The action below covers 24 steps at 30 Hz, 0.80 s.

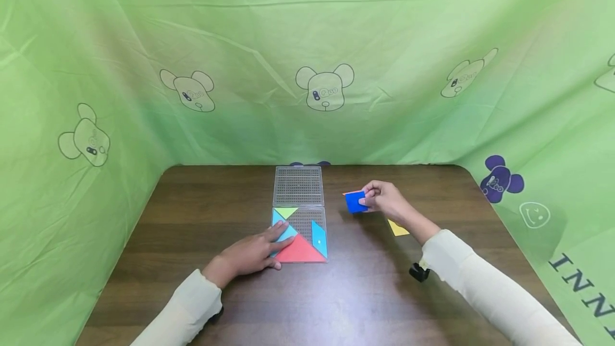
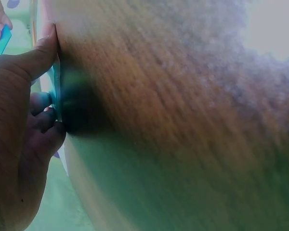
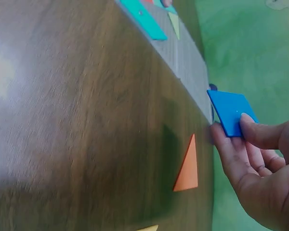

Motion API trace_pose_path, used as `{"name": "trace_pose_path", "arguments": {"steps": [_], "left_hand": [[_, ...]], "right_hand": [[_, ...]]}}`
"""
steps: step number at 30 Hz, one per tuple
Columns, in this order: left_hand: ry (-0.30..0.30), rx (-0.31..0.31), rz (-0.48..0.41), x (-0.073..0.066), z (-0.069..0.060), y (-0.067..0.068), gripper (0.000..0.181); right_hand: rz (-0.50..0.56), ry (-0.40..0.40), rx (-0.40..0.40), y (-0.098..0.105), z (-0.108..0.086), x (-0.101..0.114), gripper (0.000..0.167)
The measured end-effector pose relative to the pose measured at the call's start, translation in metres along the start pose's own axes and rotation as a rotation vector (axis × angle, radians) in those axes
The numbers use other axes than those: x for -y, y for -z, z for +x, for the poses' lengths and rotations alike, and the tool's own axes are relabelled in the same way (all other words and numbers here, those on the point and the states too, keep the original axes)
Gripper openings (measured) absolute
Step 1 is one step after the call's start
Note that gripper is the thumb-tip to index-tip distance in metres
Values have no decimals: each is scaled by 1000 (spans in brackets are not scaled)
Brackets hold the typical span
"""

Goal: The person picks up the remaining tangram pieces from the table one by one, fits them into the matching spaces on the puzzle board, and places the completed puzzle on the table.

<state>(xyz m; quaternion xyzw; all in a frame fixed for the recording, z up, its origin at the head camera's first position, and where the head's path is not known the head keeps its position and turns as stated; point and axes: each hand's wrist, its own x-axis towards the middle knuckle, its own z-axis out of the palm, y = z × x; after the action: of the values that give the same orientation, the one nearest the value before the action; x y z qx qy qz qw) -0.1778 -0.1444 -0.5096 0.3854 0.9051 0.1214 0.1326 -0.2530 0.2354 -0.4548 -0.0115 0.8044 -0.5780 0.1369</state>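
My right hand (image 1: 386, 202) pinches a blue square tile (image 1: 354, 203) between thumb and fingers, raised above the table to the right of an opened clear plastic case. In the right wrist view the thumb lies on the square's face (image 3: 229, 111). My left hand (image 1: 252, 251) rests on the case's near half (image 1: 301, 222), fingers over a light blue triangle (image 1: 277, 223) and thumb by the front edge. That half also holds a red triangle (image 1: 300, 251), a light blue parallelogram (image 1: 318, 242) and a small green triangle (image 1: 286, 212). Part of its dotted grid shows bare.
The case's other gridded half (image 1: 298, 186) lies flat behind. An orange triangle (image 3: 189, 168) lies on the table beneath the right hand. A yellow piece (image 1: 398, 228) is partly hidden by the right forearm. Green printed cloth (image 1: 250, 138) surrounds the brown table (image 1: 202, 191).
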Motion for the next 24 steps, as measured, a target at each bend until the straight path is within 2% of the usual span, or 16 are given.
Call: {"name": "trace_pose_path", "arguments": {"steps": [8,15,24], "left_hand": [[12,13,7,0,-1,-1,72],[-1,1,27,0,-1,-1,71],[-37,-26,69,-1,0,-2,71]], "right_hand": [[-32,3,-41,-11,6,10,30],[36,-4,-27,-25,13,20,31],[36,28,-12,-41,23,28,33]]}}
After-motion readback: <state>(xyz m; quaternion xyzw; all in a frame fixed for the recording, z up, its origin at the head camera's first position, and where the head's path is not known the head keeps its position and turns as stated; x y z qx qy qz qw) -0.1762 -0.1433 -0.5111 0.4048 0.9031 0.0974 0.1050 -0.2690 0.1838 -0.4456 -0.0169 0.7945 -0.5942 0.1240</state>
